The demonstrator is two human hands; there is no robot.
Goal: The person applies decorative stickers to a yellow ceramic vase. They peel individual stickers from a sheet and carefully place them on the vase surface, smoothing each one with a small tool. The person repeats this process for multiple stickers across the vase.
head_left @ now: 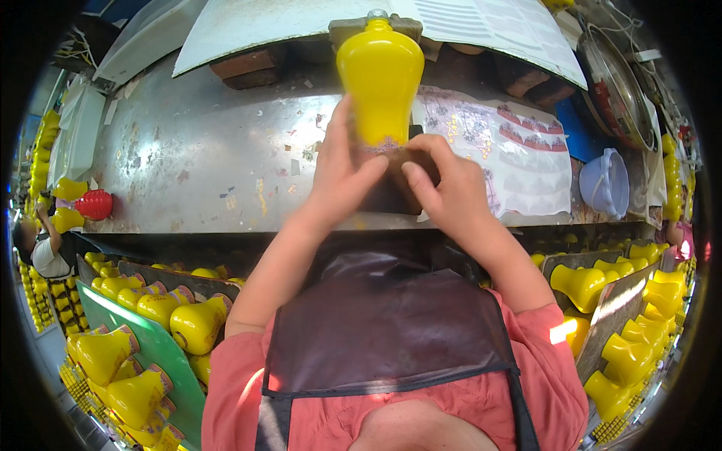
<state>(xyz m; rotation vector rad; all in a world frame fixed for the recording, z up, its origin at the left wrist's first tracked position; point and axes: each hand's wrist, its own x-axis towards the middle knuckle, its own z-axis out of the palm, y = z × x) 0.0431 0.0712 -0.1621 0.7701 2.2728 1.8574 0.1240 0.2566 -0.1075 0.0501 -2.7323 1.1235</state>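
currently, upper centre of frame: yellow vase (380,71), long axis running up the frame, away from me. my left hand (342,177) and right hand (444,184) both closed on its lower end, equally near, over the steel bench (195,158).

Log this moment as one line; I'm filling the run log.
left hand: grips yellow vase | right hand: presses patterned band at its base | vase: on metal table | sticker sheet: right

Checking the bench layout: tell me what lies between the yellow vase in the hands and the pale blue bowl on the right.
In the head view, a sheet of decal stickers lies on the metal bench between the yellow vase and the blue bowl.
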